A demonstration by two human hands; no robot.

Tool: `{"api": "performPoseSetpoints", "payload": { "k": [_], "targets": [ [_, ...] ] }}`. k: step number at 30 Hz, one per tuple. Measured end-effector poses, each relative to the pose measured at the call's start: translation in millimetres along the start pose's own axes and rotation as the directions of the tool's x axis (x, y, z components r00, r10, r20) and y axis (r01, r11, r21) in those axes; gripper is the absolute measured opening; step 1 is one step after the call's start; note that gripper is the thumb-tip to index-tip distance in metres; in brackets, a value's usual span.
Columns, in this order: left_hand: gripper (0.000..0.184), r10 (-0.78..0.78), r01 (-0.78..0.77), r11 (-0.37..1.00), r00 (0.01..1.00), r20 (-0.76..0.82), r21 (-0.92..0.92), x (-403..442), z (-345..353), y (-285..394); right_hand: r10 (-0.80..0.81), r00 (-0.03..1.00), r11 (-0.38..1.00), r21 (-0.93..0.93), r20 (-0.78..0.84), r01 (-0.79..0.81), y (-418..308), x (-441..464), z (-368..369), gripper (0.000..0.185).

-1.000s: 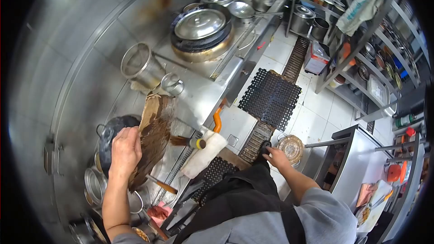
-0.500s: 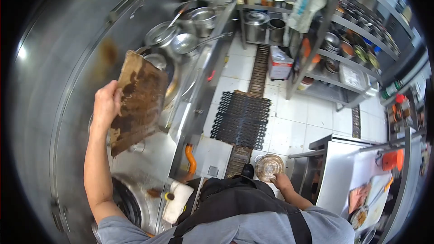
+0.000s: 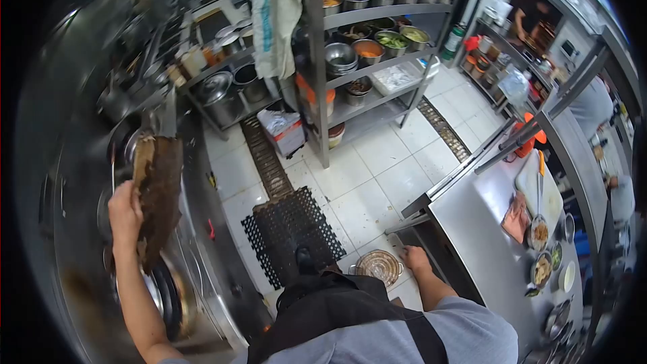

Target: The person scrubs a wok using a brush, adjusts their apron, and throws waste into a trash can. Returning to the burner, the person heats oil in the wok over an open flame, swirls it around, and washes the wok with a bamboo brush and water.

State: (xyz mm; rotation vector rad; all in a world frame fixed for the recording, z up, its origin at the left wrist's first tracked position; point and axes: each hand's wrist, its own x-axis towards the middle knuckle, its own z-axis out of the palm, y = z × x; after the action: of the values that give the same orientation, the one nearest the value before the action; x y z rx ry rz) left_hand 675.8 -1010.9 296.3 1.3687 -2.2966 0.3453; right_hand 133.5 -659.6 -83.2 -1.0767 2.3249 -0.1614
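The left hand (image 3: pixel 126 216) grips a stained cardboard sheet (image 3: pixel 160 189), to the left of the perforated floor mat (image 3: pixel 286 226). The right hand (image 3: pixel 416 259) hangs right of this mat, near a round two-handled pot (image 3: pixel 379 267); whether it grasps something, I cannot tell. Farther right of the mat stands a steel worktable (image 3: pixel 472 222).

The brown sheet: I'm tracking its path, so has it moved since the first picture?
Yes, forward: the brown sheet, in the left hand, was short of the brass-coloured ring and now is mostly beyond it.
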Motion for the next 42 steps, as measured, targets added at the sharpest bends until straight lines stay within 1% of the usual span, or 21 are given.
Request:
{"api": "performPoseSetpoints", "payload": {
  "k": [1,3,5,6,7,8,9,12,13,15,17,21,23,26,31,32,35,37,39,40,42],
  "targets": [
    [0.018,0.105,-0.106,0.994,0.994,-0.043,-0.028,17,22,0,0.148,0.989,0.988,0.044,-0.009,-0.148,-2,-8,-11,0.038],
    [0.017,0.187,-0.183,0.977,0.982,0.028,-0.106,51,70,-5,0.270,0.953,0.959,0.122,-0.134,-0.254,-15,-26,-36,0.034],
    [0.010,0.276,-0.259,0.947,0.959,0.070,-0.188,82,124,-3,0.269,0.936,0.950,0.221,-0.229,-0.219,-23,-34,-56,0.030],
    [0.004,0.322,-0.300,0.941,0.936,0.140,-0.158,95,154,-1,0.238,0.903,0.961,0.223,-0.357,-0.165,-15,-32,-54,0.027],
    [0.004,0.338,-0.312,0.936,0.926,0.168,-0.163,103,187,4,0.296,0.870,0.920,0.364,-0.395,-0.148,-28,-36,-72,0.026],
    [0.011,0.375,-0.346,0.925,0.901,0.220,-0.159,110,215,14,0.329,0.826,0.906,0.398,-0.457,-0.141,-36,-38,-85,0.026],
    [0.017,0.332,-0.320,0.943,0.878,0.344,-0.094,114,246,23,0.360,0.776,0.894,0.429,-0.518,-0.129,-39,-38,-93,0.026],
    [0.023,0.391,-0.360,0.918,0.764,0.513,-0.164,127,325,68,0.446,0.733,0.838,0.527,-0.514,-0.141,-15,-29,-94,0.025],
    [0.023,0.437,-0.397,0.897,0.732,0.522,-0.194,131,357,82,0.463,0.726,0.829,0.538,-0.508,-0.152,-16,-27,-97,0.025],
    [0.016,0.451,-0.433,0.884,0.688,0.569,-0.176,146,395,133,0.503,0.656,0.785,0.615,-0.563,-0.074,-26,-30,-112,0.024],
    [0.012,0.525,-0.479,0.845,0.652,0.547,-0.240,161,438,183,0.545,0.630,0.760,0.643,-0.554,-0.093,-31,-24,-120,0.023],
    [0.017,0.639,-0.578,0.756,0.549,0.539,-0.307,196,480,303,0.585,0.626,0.663,0.749,-0.515,-0.003,-43,6,-141,0.019],
    [0.021,0.665,-0.580,0.736,0.524,0.532,-0.349,220,491,366,0.536,0.660,0.688,0.725,-0.527,0.020,-51,25,-162,0.018],
    [0.023,0.748,-0.571,0.664,0.503,0.433,-0.483,265,505,465,0.525,0.706,0.627,0.777,-0.475,0.057,-63,50,-192,0.016],
    [0.022,0.841,-0.625,0.525,0.485,0.240,-0.578,338,526,628,0.545,0.742,0.533,0.844,-0.390,0.052,-68,87,-237,0.018],
    [0.021,0.852,-0.635,0.499,0.483,0.201,-0.590,355,526,661,0.522,0.733,0.579,0.812,-0.436,0.071,-65,97,-244,0.019],
    [0.019,0.879,-0.665,0.421,0.467,0.096,-0.617,406,527,754,0.562,0.721,0.559,0.829,-0.405,0.029,-52,129,-267,0.020],
    [0.017,0.882,-0.684,0.388,0.469,0.036,-0.618,440,532,812,0.571,0.683,0.579,0.813,-0.456,0.059,-40,154,-282,0.019],
    [0.017,0.882,-0.697,0.381,0.471,0.013,-0.607,479,533,866,0.632,0.640,0.540,0.840,-0.438,0.042,-32,179,-297,0.019],
    [0.017,0.882,-0.710,0.376,0.471,-0.004,-0.595,495,536,884,0.667,0.643,0.478,0.878,-0.376,0.017,-23,193,-296,0.020],
    [0.018,0.879,-0.714,0.370,0.476,-0.025,-0.594,532,543,922,0.698,0.600,0.474,0.880,-0.390,0.021,-9,225,-305,0.020]
  ]
}}
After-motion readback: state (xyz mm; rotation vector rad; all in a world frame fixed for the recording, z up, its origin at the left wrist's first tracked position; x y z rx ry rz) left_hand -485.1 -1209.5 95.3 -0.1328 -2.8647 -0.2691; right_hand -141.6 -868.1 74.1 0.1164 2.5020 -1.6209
